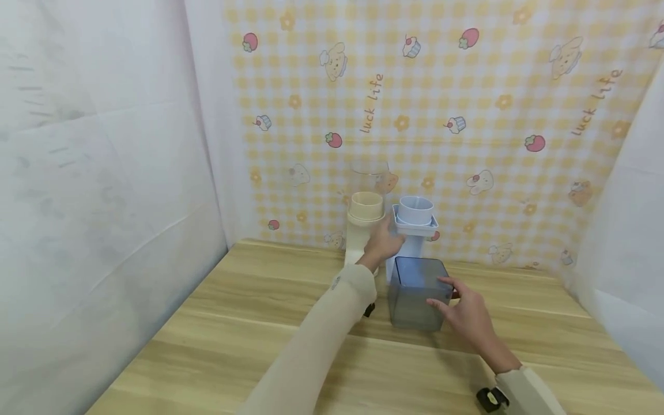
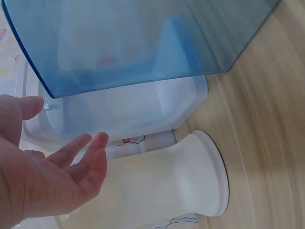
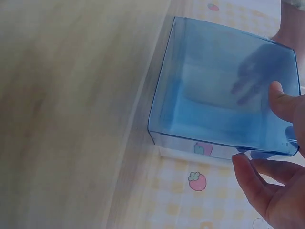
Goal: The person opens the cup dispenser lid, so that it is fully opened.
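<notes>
My right hand (image 1: pixel 469 314) grips a see-through blue-grey square container (image 1: pixel 417 308) by its right side, thumb on one face and fingers behind the rim. The container is in front of a pale blue stand (image 1: pixel 412 245) topped by a square tray and round collar, and partly hides its lower part. My left hand (image 1: pixel 383 242) is between this stand and a cream stand (image 1: pixel 357 237), near the blue one's tray. Its fingers are loosely bent and hold nothing in the left wrist view, where the cream stand's flared base (image 2: pixel 205 176) shows.
A clear container (image 1: pixel 369 173) sits over the round collar of the cream stand. Behind both stands hangs a yellow checked cloth (image 1: pixel 415 86). White sheets (image 1: pixel 104 173) hang at the sides of the wood-grain table (image 1: pixel 249 311).
</notes>
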Tool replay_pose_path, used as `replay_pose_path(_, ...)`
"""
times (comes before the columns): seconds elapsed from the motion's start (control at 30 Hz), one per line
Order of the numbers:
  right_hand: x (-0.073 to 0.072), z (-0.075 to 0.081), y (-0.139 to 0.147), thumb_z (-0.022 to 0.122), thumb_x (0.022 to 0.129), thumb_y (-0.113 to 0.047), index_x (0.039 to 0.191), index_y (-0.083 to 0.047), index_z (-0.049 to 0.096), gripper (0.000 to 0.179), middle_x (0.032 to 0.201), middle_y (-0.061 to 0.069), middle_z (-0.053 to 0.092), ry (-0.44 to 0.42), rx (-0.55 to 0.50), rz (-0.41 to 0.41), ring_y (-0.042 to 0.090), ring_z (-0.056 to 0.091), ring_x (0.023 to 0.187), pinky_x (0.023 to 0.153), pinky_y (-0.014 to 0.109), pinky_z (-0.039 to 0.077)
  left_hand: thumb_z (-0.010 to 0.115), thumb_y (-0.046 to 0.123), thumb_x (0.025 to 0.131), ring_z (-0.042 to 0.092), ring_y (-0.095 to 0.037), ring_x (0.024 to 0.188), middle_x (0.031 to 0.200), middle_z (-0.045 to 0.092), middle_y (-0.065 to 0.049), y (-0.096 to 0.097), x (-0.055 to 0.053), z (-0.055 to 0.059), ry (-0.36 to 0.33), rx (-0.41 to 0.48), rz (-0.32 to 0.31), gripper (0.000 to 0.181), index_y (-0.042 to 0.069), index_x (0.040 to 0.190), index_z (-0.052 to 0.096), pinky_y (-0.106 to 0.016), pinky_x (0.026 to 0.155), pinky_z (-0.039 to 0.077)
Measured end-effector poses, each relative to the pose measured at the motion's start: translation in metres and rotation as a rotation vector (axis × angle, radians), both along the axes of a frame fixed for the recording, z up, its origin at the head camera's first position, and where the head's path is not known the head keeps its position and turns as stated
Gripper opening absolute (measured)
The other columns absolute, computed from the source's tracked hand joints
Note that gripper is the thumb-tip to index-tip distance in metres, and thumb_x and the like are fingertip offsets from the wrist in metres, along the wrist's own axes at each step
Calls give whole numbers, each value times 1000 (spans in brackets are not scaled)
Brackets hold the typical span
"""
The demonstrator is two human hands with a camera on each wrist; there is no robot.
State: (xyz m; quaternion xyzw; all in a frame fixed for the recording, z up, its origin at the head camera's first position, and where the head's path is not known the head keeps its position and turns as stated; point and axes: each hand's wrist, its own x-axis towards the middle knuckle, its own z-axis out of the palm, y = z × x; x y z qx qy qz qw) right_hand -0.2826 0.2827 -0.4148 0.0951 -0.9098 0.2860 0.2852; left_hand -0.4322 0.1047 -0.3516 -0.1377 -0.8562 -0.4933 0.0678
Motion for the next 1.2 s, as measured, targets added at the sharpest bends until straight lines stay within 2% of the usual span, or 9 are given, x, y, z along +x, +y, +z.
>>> replay_pose_path(0.1,-3,0,2,87,77,-18,123,1,63,55,90,23,70,-5,-7,3,35,68,83,50,28,45,58,35,95,50,-29,132,155,42,-2,-7,7,-1,-22,-70,1,72,28,158,25,-51,99,45)
replay_pose_path(0.27,-8,3,0,86,79,-20,125,1,62,56,95,28,70,-17,-48,8,37,68,85,47,26,44,53,41,96,63,-24,97,143,55,-1,-28,21,4,5,-267,19,62,25,154,37,-40,73,52)
replay_pose_path(0.37,-11,4,-1,86,79,-20,125,0,62,56,97,29,69,-5,-57,10,38,68,86,47,27,44,54,43,97,63,-25,108,143,55,-3,-46,33,4,16,-291,8,60,23,152,40,-42,82,52)
replay_pose_path(0.5,-13,1,-1,86,79,-18,126,-1,62,56,99,31,68,16,-58,34,39,68,84,47,26,44,58,42,96,55,-31,125,142,55,-12,-74,50,-2,-17,-237,-54,63,16,151,40,-47,96,48)
replay_pose_path(0.67,-13,-4,1,86,78,-14,125,0,62,55,102,32,68,48,-67,51,40,68,82,46,25,45,61,36,96,56,-35,122,139,55,-16,-104,73,-8,-67,-77,-173,62,14,150,39,-48,94,50)
replay_pose_path(0.73,-13,-5,2,85,79,-12,126,0,61,54,107,33,66,47,-76,57,41,68,83,47,26,46,60,34,98,56,-36,121,141,54,-15,-113,82,-10,-37,18,-209,60,15,151,37,-48,93,51)
replay_pose_path(0.83,-12,-4,4,84,80,-11,128,1,59,55,116,34,63,26,-84,60,43,68,85,50,26,49,59,30,100,57,-37,119,142,53,-15,-125,92,-16,62,132,-242,59,14,151,34,-48,88,53)
replay_pose_path(0.97,-14,-3,5,83,81,-12,130,0,57,56,122,33,60,-5,-89,51,42,68,86,52,27,50,55,26,102,56,-38,118,141,52,-17,-136,99,-23,172,175,-256,57,11,151,31,-51,86,54)
replay_pose_path(1.2,-16,-2,7,81,83,-11,133,-2,53,59,127,30,57,-68,-98,83,37,68,85,53,26,50,50,24,104,54,-40,120,141,51,-19,-143,105,-29,143,222,-303,53,8,151,31,-54,93,50)
